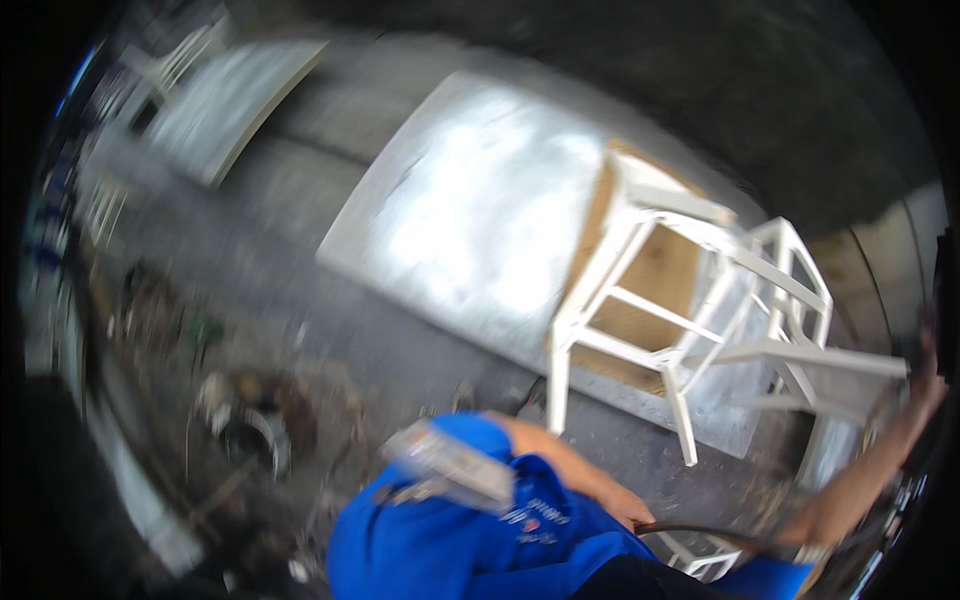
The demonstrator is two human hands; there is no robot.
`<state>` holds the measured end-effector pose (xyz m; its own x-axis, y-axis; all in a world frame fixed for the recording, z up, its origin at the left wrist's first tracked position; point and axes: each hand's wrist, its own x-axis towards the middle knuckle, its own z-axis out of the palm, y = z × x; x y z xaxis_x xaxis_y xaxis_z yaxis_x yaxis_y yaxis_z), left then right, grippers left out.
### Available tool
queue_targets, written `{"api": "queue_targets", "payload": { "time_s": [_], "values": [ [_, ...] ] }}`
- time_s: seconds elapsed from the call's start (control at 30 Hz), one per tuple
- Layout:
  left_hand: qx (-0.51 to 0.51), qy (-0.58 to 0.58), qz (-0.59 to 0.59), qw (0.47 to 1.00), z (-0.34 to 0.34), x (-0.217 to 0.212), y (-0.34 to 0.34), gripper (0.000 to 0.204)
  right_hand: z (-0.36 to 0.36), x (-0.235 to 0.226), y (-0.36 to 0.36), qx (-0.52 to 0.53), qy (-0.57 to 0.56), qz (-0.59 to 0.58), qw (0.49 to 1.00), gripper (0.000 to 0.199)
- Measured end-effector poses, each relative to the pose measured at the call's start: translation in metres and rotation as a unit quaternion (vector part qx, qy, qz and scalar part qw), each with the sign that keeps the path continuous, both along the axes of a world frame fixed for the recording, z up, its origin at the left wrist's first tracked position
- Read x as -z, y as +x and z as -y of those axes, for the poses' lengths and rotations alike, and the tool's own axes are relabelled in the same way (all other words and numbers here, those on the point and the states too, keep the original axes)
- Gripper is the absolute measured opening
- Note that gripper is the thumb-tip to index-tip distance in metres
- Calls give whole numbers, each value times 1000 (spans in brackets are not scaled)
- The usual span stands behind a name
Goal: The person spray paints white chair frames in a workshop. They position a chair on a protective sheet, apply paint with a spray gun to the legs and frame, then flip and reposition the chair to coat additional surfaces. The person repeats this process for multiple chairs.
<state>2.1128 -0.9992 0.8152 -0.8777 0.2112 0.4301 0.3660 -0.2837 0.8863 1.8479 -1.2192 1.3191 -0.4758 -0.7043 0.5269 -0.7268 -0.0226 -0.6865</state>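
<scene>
My left hand (627,508) is closed round a dark hose or cable (700,530), low in front of my blue shirt (430,550). The hose runs right, toward my right forearm. My right arm reaches up along the right edge to my right hand (932,375), which is smeared and partly lost in the dark rim. Near that hand is a white frame with a pale flat panel (830,372); whether they touch I cannot tell. To its left, a white chair-like frame (640,300) stands over a brown board (650,275).
A large shiny metal sheet (470,190) lies under the brown board. Another pale panel (225,110) is at the upper left. A blurred ring-shaped object (255,440) sits among clutter on the floor at lower left. A blurred pale object (450,465) overlaps my shirt.
</scene>
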Motion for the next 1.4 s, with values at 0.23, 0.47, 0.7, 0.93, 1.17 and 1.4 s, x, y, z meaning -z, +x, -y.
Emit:
{"api": "queue_targets", "payload": {
  "time_s": [0.23,0.47,0.7,0.93,1.17,1.4],
  "values": [
    [-284,-56,-38,956,109,-127,10,33,131,29,45,-190,-207,19,960,68],
    [-262,-63,74,960,183,-144,-3,29,232,34,-11,-152,-274,135,940,63],
    [-255,-7,107,961,188,-107,-17,24,276,58,-24,-168,-258,122,944,61],
    [-255,-60,140,955,211,-115,-9,26,289,82,-10,-169,-225,119,952,61],
    [-253,-6,159,954,209,-103,12,29,322,227,7,-152,-7,25,988,54],
    [-239,87,244,936,214,-83,37,25,353,377,53,-235,143,-113,955,54]
  ]
}}
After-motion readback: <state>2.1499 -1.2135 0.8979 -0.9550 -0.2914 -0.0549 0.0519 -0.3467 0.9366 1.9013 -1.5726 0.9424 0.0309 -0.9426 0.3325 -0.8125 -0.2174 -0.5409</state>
